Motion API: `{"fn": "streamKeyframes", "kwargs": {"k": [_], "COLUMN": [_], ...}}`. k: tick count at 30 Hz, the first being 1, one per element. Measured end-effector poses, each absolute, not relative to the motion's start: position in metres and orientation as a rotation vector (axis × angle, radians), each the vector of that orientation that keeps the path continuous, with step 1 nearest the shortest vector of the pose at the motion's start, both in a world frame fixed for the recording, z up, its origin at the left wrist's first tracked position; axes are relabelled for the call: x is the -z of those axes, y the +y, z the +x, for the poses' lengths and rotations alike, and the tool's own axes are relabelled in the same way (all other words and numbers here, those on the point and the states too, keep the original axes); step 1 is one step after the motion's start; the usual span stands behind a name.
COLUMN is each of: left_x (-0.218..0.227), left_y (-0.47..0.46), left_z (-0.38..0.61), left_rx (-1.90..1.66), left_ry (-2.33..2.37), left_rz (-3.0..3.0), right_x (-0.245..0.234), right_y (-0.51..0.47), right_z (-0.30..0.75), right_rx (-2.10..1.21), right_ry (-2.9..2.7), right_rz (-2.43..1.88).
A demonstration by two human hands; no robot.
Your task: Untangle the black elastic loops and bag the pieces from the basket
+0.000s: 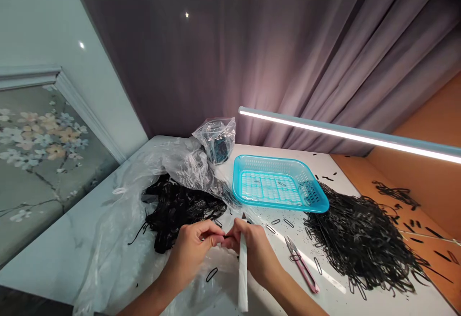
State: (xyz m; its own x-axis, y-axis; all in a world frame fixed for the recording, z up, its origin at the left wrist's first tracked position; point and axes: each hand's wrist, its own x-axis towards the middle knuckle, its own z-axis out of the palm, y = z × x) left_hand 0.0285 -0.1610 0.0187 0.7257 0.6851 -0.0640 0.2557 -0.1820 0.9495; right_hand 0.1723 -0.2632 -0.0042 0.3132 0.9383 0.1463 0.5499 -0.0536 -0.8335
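My left hand [196, 246] and my right hand [252, 246] meet over the table's front. Fingertips of both pinch a small thin black piece [227, 237], mostly hidden by the fingers. My right hand also holds a long tool with a white-wrapped handle [243, 273], its dark pointed tip [244, 216] showing above the knuckles. Behind my left hand, a heap of black strips [180, 205] lies on clear plastic sheeting [118, 220]. One black elongated loop [212, 274] rests between my forearms. Pink-handled thread snips [304, 268] lie to the right of my right hand.
A blue perforated basket [281, 205] stands behind my hands, with a few loops inside. To its right spreads a big pile of black loops [360, 239]. A clear bag [218, 138] with dark contents stands at the back. A lit tube lamp [342, 133] crosses above the table.
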Motion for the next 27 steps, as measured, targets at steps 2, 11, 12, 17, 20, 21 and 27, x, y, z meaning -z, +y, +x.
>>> {"fn": "streamKeyframes", "kwargs": {"k": [2, 11, 12, 17, 20, 21, 27], "left_x": [-0.017, -0.014, -0.014, -0.011, -0.007, -0.005, 0.006], "left_y": [-0.170, -0.194, -0.196, -0.202, -0.204, -0.204, -0.202], "left_z": [0.035, 0.057, 0.059, 0.064, 0.064, 0.065, 0.065], "left_rx": [-0.417, -0.377, -0.378, -0.373, -0.383, -0.386, -0.408], "left_ry": [0.767, 0.668, 0.663, 0.666, 0.676, 0.679, 0.658], "left_rz": [1.538, 1.089, 1.083, 1.163, 1.177, 1.175, 1.219], "right_x": [0.004, 0.006, 0.006, 0.003, 0.003, 0.004, 0.009], "right_y": [-0.278, -0.330, -0.331, -0.331, -0.330, -0.330, -0.331], "right_z": [0.174, 0.187, 0.187, 0.182, 0.183, 0.183, 0.186], "right_rx": [-0.665, -0.888, -0.874, -0.886, -0.887, -0.894, -0.929], "right_ry": [-1.174, -0.597, -0.571, -0.520, -0.559, -0.567, -0.605], "right_rz": [-1.594, -1.372, -1.360, -1.307, -1.360, -1.368, -1.385]}}
